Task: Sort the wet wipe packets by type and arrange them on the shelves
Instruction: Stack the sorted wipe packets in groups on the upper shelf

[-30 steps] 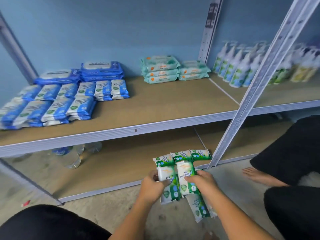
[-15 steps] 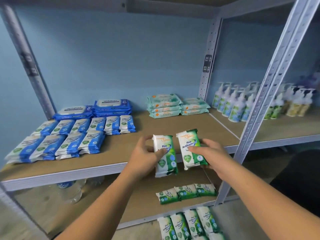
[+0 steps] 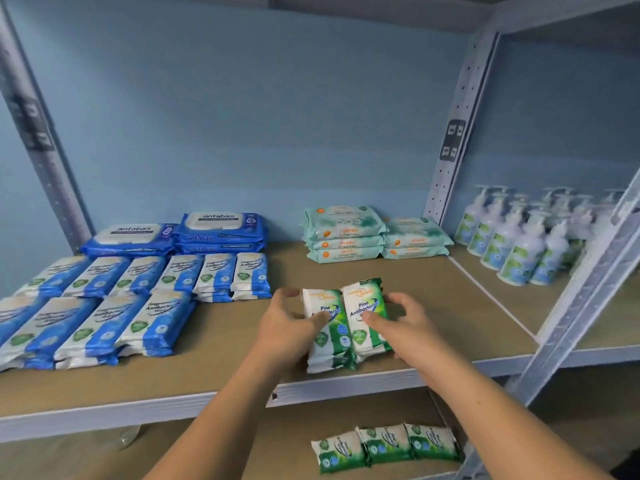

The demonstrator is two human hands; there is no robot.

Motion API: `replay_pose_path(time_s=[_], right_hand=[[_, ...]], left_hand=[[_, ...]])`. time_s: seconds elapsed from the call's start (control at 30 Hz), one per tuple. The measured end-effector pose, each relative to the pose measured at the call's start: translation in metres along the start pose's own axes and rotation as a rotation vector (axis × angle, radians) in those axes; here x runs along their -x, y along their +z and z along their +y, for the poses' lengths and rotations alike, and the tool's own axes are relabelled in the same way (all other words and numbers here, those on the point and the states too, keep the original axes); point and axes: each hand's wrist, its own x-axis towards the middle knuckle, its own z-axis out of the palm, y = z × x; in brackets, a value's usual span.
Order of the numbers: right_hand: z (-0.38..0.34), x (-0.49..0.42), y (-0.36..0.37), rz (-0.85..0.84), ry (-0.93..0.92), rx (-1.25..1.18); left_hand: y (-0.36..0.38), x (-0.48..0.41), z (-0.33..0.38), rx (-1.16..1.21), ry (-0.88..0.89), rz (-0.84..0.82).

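Two green packets [image 3: 363, 303] are being set on the shelf [image 3: 225, 362], right of the blue packets [image 3: 138, 313]; one is pinched by the left hand [image 3: 287, 327], one by the right hand [image 3: 405, 323]; a square release seems needed next.

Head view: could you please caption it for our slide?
Left hand and right hand hold green pine packets together at the shelf.

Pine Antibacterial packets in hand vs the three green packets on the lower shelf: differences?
1. Place: the held Pine Antibacterial packets are at the upper shelf's front edge; the three green packets lie on the lower shelf.
2. State: the held ones are gripped by the left hand and right hand; the three are untouched.
3. Count: two against three.
Shared: green-and-white wrappers, side by side.
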Motion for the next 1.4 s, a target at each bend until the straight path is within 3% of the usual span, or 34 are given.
replay_pose_path(time_s=[0.2, 0.3, 0.37, 0.53, 0.67, 0.77, 1.4], right_hand=[[0.004, -0.016, 0.003, -0.040, 0.026, 0.098], [0.005, -0.016, 0.003, 0.059, -0.096, 0.341], [0.007, -0.011, 0.000, 0.095, -0.161, 0.382], [0.007, 0.008, -0.014, 0.026, -0.485, 0.537], [0.012, 0.022, -0.020, -0.126, -0.547, 0.688], [0.019, 0.026, -0.014, -0.104, -0.544, 0.675], [0.022, -0.081, 0.031, 0.132, -0.726, 0.541]], left_hand=[[0.006, -0.011, 0.000, -0.386, 0.081, 0.061], [0.005, -0.010, -0.004, -0.711, 0.181, 0.103], [0.001, -0.006, -0.006, -0.805, 0.241, 0.127], [-0.012, 0.009, -0.004, -0.765, 0.535, 0.051], [-0.020, 0.027, -0.009, -0.822, 0.658, -0.089], [-0.015, 0.034, -0.017, -0.896, 0.683, -0.117], [0.019, -0.064, -0.024, -0.797, 0.691, 0.134]])
